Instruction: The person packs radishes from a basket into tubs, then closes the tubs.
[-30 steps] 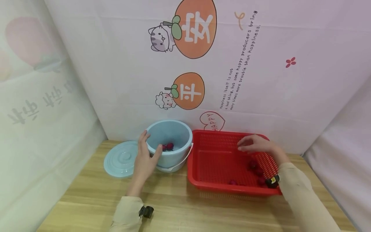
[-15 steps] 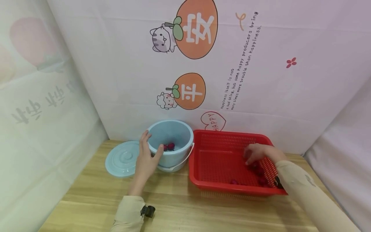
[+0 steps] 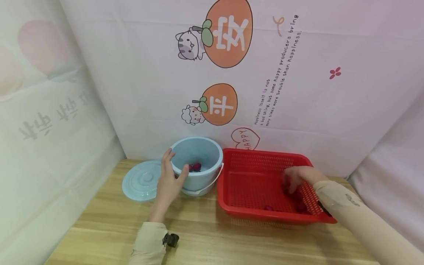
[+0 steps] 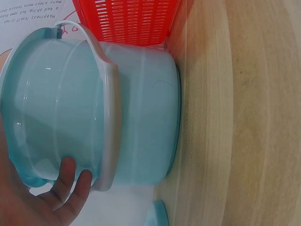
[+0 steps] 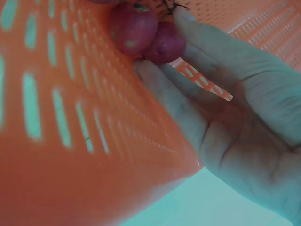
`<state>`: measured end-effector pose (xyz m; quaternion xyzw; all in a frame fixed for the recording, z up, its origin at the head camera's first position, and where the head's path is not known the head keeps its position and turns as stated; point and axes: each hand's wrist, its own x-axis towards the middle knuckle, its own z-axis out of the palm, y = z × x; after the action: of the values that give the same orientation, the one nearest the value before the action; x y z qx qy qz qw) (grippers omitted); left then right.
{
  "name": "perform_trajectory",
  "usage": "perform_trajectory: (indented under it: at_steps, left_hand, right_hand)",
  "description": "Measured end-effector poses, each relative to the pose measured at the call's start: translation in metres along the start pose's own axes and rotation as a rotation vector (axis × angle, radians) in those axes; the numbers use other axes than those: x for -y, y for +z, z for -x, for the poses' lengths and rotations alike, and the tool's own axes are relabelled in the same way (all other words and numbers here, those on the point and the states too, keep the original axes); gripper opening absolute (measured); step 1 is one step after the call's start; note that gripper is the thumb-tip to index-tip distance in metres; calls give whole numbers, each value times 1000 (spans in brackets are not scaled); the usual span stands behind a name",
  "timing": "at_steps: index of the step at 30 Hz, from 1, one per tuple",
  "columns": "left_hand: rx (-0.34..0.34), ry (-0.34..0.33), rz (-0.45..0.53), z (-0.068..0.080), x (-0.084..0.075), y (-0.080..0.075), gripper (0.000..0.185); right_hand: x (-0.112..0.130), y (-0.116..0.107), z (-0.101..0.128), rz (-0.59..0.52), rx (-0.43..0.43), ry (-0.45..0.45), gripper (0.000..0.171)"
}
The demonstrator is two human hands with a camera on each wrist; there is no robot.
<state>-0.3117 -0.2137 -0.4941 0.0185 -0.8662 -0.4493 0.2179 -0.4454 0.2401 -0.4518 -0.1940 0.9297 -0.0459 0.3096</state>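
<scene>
My left hand (image 3: 170,182) rests against the near left side of a light blue bucket (image 3: 202,180), thumb and fingers spread along its rim. In the left wrist view, fingertips (image 4: 70,176) touch the bucket's outer wall near the white handle (image 4: 110,117). A few dark red radishes (image 3: 197,167) lie inside the bucket. Over at the right, my right hand (image 3: 299,176) reaches down into a red plastic basket (image 3: 251,213). Its thumb and fingers pinch a small red radish (image 5: 167,43), close beside another radish (image 5: 133,28) at the basket wall.
A round light blue lid (image 3: 144,180) lies left of the bucket, partly behind my left hand. Several more radishes sit in the basket, one radish (image 3: 268,208) by its front wall. A printed cloth (image 3: 149,73) hangs behind the wooden table (image 3: 198,235).
My right hand has lowered from above the basket into its right side and taken hold of a radish. The left hand keeps its place at the bucket; the view has shifted slightly.
</scene>
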Motion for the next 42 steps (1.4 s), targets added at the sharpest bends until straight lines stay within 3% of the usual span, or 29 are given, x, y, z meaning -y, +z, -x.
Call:
perform_trajectory:
  at_steps: [6, 13, 20, 23, 26, 30, 33, 37, 42]
  left_hand:
    - [-5, 2, -13, -1, -1, -2, 80]
    - [9, 10, -6, -2, 1, -2, 83]
    - [-7, -1, -7, -3, -1, -6, 81]
    - [-2, 6, -3, -3, -1, -5, 83]
    - [7, 8, 7, -1, -2, -4, 84]
    - [17, 7, 7, 0, -1, -4, 83]
    - [21, 11, 1, -1, -1, -5, 83]
    - [26, 14, 2, -2, 0, -5, 84]
    - [30, 2, -1, -2, 1, -4, 84]
  right_hand:
    - [10, 3, 4, 67, -28, 33, 30]
    - [15, 3, 3, 55, -40, 78, 29]
    - [15, 1, -3, 125, -51, 32, 26]
    - [11, 0, -5, 91, -48, 37, 24]
    - [8, 1, -9, 64, -62, -12, 24]
    - [8, 2, -17, -38, -104, -113, 28]
    - [12, 0, -24, -181, -148, -198, 29]
    - [19, -2, -31, -426, -167, -338, 35]
    - [25, 5, -42, -750, -131, -436, 43]
